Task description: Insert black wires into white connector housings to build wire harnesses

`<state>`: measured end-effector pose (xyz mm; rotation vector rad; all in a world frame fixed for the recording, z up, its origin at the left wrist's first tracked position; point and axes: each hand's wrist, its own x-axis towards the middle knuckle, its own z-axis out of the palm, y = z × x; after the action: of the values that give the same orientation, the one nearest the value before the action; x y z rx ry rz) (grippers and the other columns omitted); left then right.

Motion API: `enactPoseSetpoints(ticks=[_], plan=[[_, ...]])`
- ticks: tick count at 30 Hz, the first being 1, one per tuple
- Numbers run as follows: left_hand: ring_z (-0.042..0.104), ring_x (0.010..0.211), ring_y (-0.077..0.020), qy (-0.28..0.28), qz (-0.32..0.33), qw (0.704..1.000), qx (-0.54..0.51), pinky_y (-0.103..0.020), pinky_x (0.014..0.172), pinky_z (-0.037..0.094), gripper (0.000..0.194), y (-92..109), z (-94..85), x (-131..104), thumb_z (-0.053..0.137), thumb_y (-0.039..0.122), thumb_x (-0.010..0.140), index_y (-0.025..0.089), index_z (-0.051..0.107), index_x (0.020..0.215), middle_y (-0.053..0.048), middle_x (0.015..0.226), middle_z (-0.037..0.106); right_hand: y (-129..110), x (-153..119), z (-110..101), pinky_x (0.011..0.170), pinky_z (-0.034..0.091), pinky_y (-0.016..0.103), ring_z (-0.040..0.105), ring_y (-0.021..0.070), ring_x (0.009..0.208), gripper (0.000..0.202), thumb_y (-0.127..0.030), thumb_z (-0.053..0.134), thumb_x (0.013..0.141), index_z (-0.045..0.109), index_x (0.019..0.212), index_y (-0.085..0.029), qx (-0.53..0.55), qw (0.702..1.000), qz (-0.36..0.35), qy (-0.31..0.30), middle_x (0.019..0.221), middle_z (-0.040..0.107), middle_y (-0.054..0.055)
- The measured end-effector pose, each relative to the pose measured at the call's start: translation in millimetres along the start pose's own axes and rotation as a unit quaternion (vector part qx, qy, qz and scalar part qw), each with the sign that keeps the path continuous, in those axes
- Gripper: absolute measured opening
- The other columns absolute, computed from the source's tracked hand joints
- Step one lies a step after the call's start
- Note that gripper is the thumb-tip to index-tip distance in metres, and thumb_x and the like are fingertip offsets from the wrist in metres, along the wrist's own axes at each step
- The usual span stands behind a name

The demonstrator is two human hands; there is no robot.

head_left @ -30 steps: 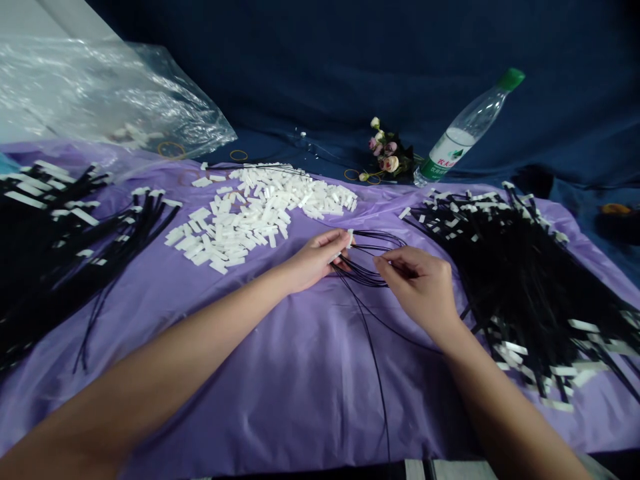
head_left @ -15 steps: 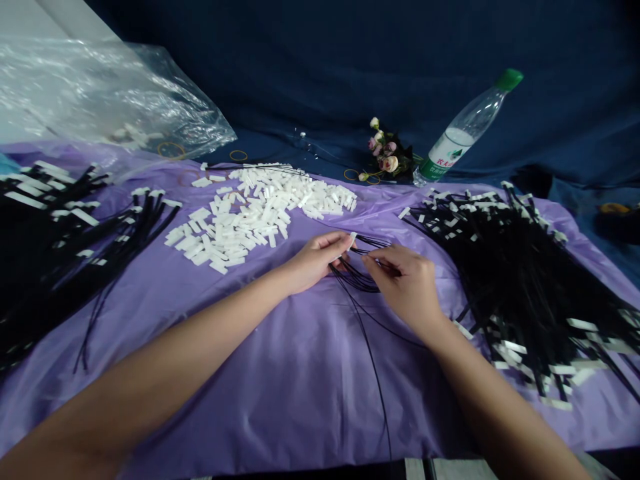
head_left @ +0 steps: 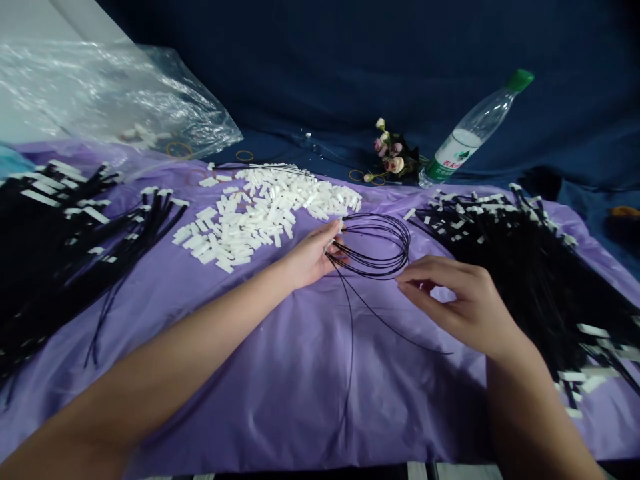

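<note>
In the middle of the view, my left hand (head_left: pixel 317 255) is closed on a small white connector (head_left: pixel 341 227) with thin black wires running out of it. These black wires (head_left: pixel 406 235) bow out to the right in a loose loop and come back to the left fingers, where a second white piece (head_left: pixel 329 246) shows. Two loose wire ends hang below, over the cloth. My right hand (head_left: pixel 457 297) is at the loop's lower right edge, thumb and fingertips drawn together against a black wire there. How firmly they grip it is hard to see.
Loose white connectors (head_left: pixel 270 207) lie heaped behind my left hand. Bundles of black wires with white ends lie at left (head_left: pixel 45 253) and right (head_left: pixel 540 280) on the purple cloth (head_left: pixel 280 400). Farther back are a plastic bag (head_left: pixel 150 93), artificial flowers (head_left: pixel 393 157) and a leaning bottle (head_left: pixel 465 140).
My right hand has moved right and slightly down, away from my left hand. The wire loop between them now shows wide and round. My left hand keeps its hold.
</note>
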<state>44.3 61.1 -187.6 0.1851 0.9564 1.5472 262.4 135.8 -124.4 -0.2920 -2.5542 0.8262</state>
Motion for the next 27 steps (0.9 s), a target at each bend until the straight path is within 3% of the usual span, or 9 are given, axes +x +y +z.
enactPoseSetpoints(ticks=[6,8,11,14,17,19,21,24,27], plan=[[0.058,0.053,-0.0122,-0.005,-0.015,1.0,0.006,-0.027,0.055,0.049,0.024,0.1,-4.1,1.9,0.061,0.042,0.084,0.018,0.059,0.087,0.0,0.063,0.057,-2.7,1.7,11.5,0.084,0.051,0.025,0.065,0.0133,0.096,0.034,-0.01,0.05,0.091,0.063,0.118,-0.024,0.046,0.974,-0.012,-0.221,0.107,0.069,0.001],[0.058,0.053,-0.0118,-0.002,-0.017,1.0,0.007,-0.027,0.056,0.048,0.025,0.1,-3.9,1.9,0.062,0.043,0.083,0.018,0.059,0.087,0.001,0.063,0.058,-4.6,3.8,17.7,0.087,0.051,0.026,0.065,0.0131,0.099,0.039,-0.005,0.047,0.09,0.064,0.118,-0.026,0.079,0.963,-0.021,-0.256,0.109,0.069,0.001],[0.057,0.052,-0.011,0.002,-0.015,1.0,0.008,-0.027,0.057,0.048,0.024,0.1,-2.3,1.4,0.062,0.042,0.083,0.019,0.06,0.087,0.002,0.063,0.056,-5.2,5.2,19.9,0.082,0.052,0.024,0.067,0.0121,0.093,0.04,-0.002,0.048,0.088,0.067,0.113,-0.026,0.126,0.96,-0.013,-0.251,0.102,0.07,0.0],[0.053,0.05,-0.0094,0.002,-0.005,1.0,0.006,-0.028,0.058,0.049,0.022,-0.4,-1.1,1.3,0.063,0.04,0.083,0.018,0.06,0.085,0.003,0.062,0.054,-1.4,2.7,14.0,0.072,0.054,0.025,0.068,0.0132,0.081,0.029,-0.006,0.056,0.086,0.07,0.105,-0.023,0.185,0.965,-0.014,-0.186,0.089,0.072,0.002],[0.052,0.051,-0.0086,-0.015,0.002,1.0,0.008,-0.028,0.06,0.048,0.021,-0.9,-1.5,1.9,0.064,0.038,0.082,0.018,0.059,0.082,0.003,0.063,0.054,4.7,-0.7,9.2,0.062,0.055,0.03,0.067,0.0162,0.068,0.02,-0.015,0.062,0.086,0.071,0.1,-0.025,0.266,0.964,-0.002,0.007,0.077,0.07,0.003],[0.052,0.053,-0.0085,-0.023,0.004,1.0,0.015,-0.027,0.061,0.047,0.023,-1.2,-1.7,1.9,0.066,0.039,0.081,0.018,0.059,0.084,0.003,0.063,0.053,7.3,-0.1,8.4,0.051,0.051,0.029,0.058,0.0136,0.052,0.016,-0.026,0.062,0.087,0.071,0.099,-0.031,0.334,0.928,0.012,0.165,0.064,0.061,-0.001],[0.053,0.054,-0.0081,-0.023,0.007,0.999,0.026,-0.026,0.059,0.046,0.025,-1.5,-1.5,1.4,0.068,0.04,0.079,0.019,0.058,0.086,0.004,0.065,0.052,7.9,3.4,8.3,0.046,0.046,0.027,0.047,0.0109,0.048,0.012,-0.041,0.061,0.086,0.07,0.094,-0.038,0.374,0.885,0.027,0.276,0.059,0.046,-0.003],[0.053,0.054,-0.0068,-0.03,0.018,0.998,0.052,-0.023,0.057,0.045,0.026,-2.8,-0.4,0.1,0.07,0.04,0.077,0.018,0.059,0.086,0.004,0.069,0.053,6.6,9.6,8.8,0.054,0.048,0.028,0.046,0.0127,0.059,0.02,-0.056,0.057,0.084,0.069,0.085,-0.04,0.357,0.874,0.064,0.324,0.066,0.034,-0.002],[0.047,0.051,-0.0047,-0.043,0.031,0.996,0.068,-0.022,0.057,0.045,0.024,-5.4,0.5,-0.4,0.069,0.037,0.078,0.016,0.06,0.084,0.004,0.067,0.051,6.3,9.9,13.6,0.048,0.045,0.026,0.04,0.0112,0.051,0.022,-0.055,0.059,0.083,0.069,0.09,-0.036,0.368,0.881,0.075,0.288,0.06,0.029,-0.004]])
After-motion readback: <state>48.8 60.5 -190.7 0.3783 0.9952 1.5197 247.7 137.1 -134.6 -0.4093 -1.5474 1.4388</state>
